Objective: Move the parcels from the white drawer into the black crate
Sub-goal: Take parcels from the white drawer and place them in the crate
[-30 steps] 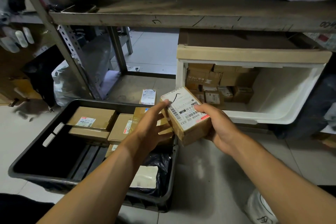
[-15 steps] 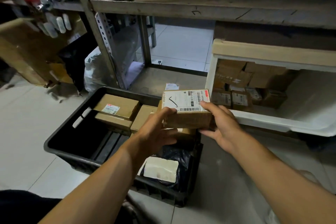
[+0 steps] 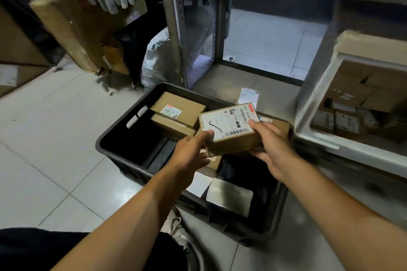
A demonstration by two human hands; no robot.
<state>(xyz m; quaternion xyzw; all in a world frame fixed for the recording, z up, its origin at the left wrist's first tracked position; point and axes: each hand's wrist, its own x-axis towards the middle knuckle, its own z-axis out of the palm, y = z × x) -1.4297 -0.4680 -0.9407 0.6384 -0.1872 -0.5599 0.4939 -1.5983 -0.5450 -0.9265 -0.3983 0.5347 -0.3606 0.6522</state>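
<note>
A brown cardboard parcel (image 3: 230, 130) with a white shipping label hangs over the middle of the black crate (image 3: 114, 136). My left hand (image 3: 192, 149) grips its near left corner and my right hand (image 3: 272, 145) holds its right end, thumb on the label. Inside the crate lie stacked brown parcels (image 3: 176, 112) at the far side and a black bag with a white label (image 3: 229, 196) at the near right. The white drawer (image 3: 312, 121) stands open at the right, with several brown parcels (image 3: 356, 99) piled inside.
A metal rack post (image 3: 174, 35) rises just behind the crate, with a white plastic sack (image 3: 154, 59) beside it. Large cardboard pieces (image 3: 72, 28) lean at the left. A loose label (image 3: 248, 94) lies on the floor behind the crate. My shoe (image 3: 185, 237) is close to the crate's near edge.
Both hands have carried the parcel leftward from in front of the drawer to above the crate's middle, and the view has swung left with them.
</note>
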